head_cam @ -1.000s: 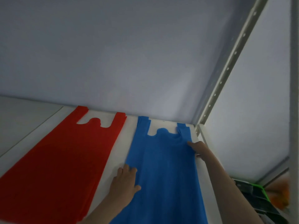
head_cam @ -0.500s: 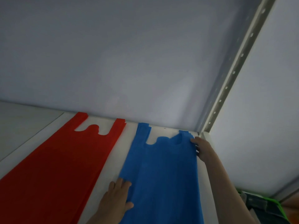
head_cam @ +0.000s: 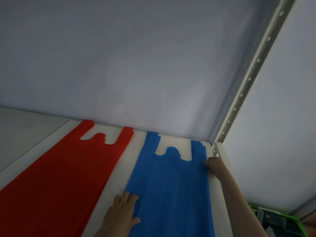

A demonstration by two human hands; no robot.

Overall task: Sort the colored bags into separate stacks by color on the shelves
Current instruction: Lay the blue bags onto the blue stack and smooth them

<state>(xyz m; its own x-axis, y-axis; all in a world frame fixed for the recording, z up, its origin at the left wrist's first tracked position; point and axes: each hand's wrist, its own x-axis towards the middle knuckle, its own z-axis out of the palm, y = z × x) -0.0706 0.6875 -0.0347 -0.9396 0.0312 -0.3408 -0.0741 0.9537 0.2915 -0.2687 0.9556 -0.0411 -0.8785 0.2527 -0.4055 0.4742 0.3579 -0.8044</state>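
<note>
A flat stack of blue bags lies on the white shelf, handles toward the back wall. To its left, apart from it, lies a flat stack of red bags. My left hand rests flat with straight fingers on the blue stack's left edge, near the front. At the stack's right edge, just below the right handle, my right hand touches the bags; its fingers look bent against the edge, and whether they pinch anything is unclear.
A perforated white upright rises at the shelf's back right corner. The grey back wall closes off the shelf behind the bags. A dark crate with a green rim sits low at the right.
My right hand slid back along the blue stack's right edge, toward me. My left hand also shifted nearer along the left edge. The view tilted slightly.
</note>
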